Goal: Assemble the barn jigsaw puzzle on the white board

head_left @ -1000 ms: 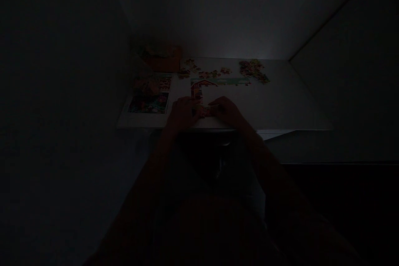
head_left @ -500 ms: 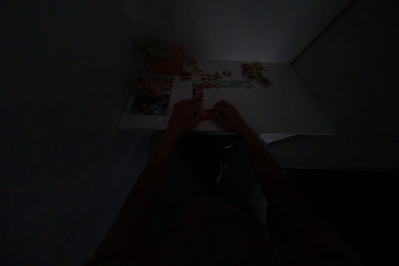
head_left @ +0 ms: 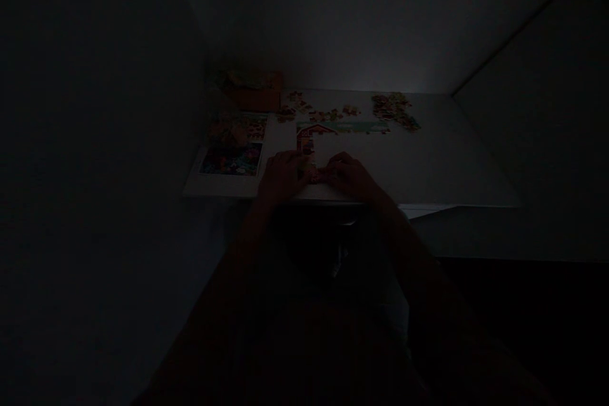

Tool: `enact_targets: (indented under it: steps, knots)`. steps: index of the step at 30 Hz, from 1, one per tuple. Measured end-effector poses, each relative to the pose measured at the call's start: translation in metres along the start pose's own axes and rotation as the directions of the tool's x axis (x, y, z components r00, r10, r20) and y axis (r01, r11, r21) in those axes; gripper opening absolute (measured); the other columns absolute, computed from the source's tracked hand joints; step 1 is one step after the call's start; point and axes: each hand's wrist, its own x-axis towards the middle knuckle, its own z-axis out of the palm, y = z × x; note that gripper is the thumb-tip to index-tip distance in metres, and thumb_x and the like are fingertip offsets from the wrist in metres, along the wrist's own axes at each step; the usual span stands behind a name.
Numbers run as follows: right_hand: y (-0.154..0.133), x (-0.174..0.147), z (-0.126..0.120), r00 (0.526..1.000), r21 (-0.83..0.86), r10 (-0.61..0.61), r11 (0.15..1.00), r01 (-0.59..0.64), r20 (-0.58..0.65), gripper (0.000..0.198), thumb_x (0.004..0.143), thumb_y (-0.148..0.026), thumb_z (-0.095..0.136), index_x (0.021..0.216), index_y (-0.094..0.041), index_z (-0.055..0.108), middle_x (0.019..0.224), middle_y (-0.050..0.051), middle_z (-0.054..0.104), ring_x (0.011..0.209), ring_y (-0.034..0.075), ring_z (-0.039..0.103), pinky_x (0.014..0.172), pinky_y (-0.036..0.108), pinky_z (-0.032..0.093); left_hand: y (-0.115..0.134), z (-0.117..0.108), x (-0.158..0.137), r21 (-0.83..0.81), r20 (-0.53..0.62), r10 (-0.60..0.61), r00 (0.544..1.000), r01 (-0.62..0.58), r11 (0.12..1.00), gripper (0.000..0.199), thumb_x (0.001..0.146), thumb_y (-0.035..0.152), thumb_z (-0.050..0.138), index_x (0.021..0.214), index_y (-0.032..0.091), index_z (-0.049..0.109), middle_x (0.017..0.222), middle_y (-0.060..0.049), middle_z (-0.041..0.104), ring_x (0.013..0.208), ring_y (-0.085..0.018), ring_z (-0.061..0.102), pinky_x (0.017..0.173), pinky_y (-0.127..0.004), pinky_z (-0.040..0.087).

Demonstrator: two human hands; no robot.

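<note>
Where left hand [head_left: 281, 175] faces right hand [head_left: 350, 176], puzzle corner [head_left: 313, 176] between.

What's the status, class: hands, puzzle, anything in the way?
Left hand and right hand at near end of joined puzzle. Far strip and left column linked. Hands partly hide that end; light dim.

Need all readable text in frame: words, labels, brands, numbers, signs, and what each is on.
None can be read.
Picture sheet: too dark and small to tell if it bears lettering.
Orange box-like object: no legible marking, too dark.
Partly joined puzzle and loose pieces: no legible text.
</note>
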Motion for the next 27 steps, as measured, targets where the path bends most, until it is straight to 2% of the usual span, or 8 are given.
enact_targets:
  steps: [11,21,24,27]
  knots:
    - [-0.005,-0.001,-0.001,1.0,-0.046,-0.004,0.999,0.004,0.017,0.036,0.112,-0.063,0.073,0.124,-0.035,0.093,0.128,0.012,0.075,0.111,0.031,0.076,0.104,0.051,0.062,0.005,-0.005,0.001,-0.005,0.011,-0.015,1.0,0.015,1.0,0.047,0.11,0.045,0.077,0.153,0.026,0.077,0.162,-0.013,0.072,0.153,-0.035,0.063,0.131,-0.055,0.048]
    - [-0.009,-0.001,0.003,0.999,-0.066,-0.03,0.997,0.031,0.011,0.028,0.109,-0.057,0.08,0.119,-0.033,0.092,0.129,0.013,0.074,0.111,0.032,0.076,0.102,0.052,0.06,0.006,-0.007,0.001,-0.003,0.01,-0.012,1.0,0.013,1.0,0.046,0.111,0.044,0.077,0.152,0.023,0.078,0.162,-0.014,0.074,0.151,-0.035,0.066,0.13,-0.054,0.05]
    - [-0.01,0.0,0.0,1.0,-0.023,-0.007,1.0,0.007,-0.027,0.027,0.111,-0.055,0.078,0.117,-0.033,0.09,0.126,0.012,0.075,0.116,0.033,0.076,0.106,0.054,0.06,0.005,-0.007,0.002,-0.001,0.004,-0.009,1.0,0.009,1.0,0.045,0.111,0.042,0.076,0.152,0.023,0.078,0.162,-0.013,0.074,0.152,-0.035,0.065,0.13,-0.054,0.05]
    - [-0.001,-0.005,-0.016,0.993,-0.017,0.037,0.999,-0.039,-0.117,0.025,0.112,-0.052,0.074,0.121,-0.033,0.088,0.123,0.011,0.076,0.114,0.033,0.076,0.108,0.057,0.059,0.006,-0.007,0.001,0.007,0.016,-0.014,1.0,0.013,1.0,0.045,0.111,0.042,0.076,0.153,0.027,0.077,0.162,-0.012,0.074,0.152,-0.035,0.065,0.131,-0.056,0.05]
